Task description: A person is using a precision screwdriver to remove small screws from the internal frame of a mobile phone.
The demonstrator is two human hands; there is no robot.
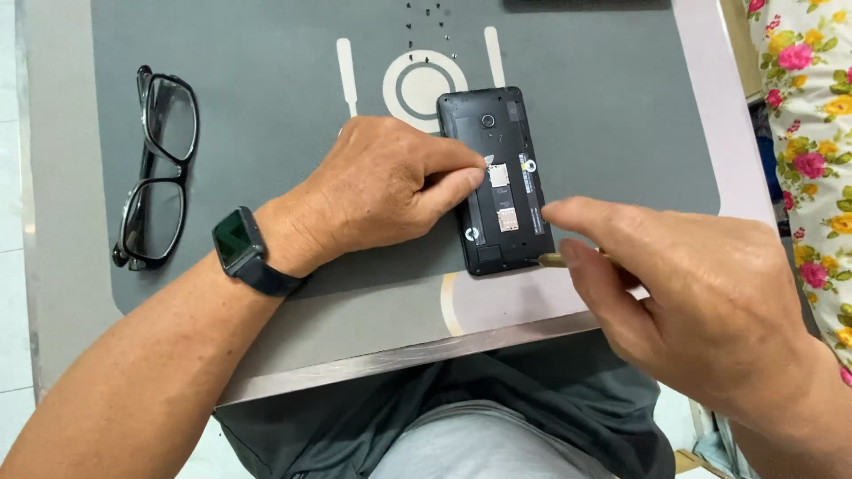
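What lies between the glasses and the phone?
In the head view, the left hand lies between the glasses and the phone, its fingertips on the phone's open back.
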